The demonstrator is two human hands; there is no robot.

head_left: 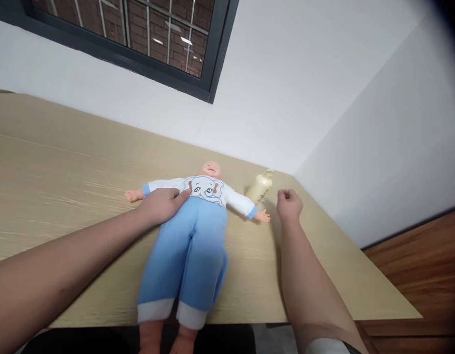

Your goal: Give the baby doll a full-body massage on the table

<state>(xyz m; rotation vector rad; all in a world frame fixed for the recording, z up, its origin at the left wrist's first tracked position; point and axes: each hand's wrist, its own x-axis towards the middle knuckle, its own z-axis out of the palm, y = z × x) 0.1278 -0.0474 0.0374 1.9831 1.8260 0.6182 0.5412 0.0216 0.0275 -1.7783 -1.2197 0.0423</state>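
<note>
A baby doll (197, 236) in a white top and blue trousers lies on its back, arms spread, its feet over the table's near edge. An elephant face decorates its chest. My left hand (163, 205) holds the doll's side at the waist, thumb on the front; its other fingers are mostly hidden. To the right of the doll, my right hand (289, 204) is closed in a fist, with nothing visible in it. Just left of that fist is a cream pump bottle (259, 188), behind the doll's outstretched hand.
The wooden table (83, 162) runs along a white wall (271, 88), with a corner at the back right. A dark-framed window (208, 83) is above the table. Wood-grain panelling (419, 260) stands beyond the table's right edge.
</note>
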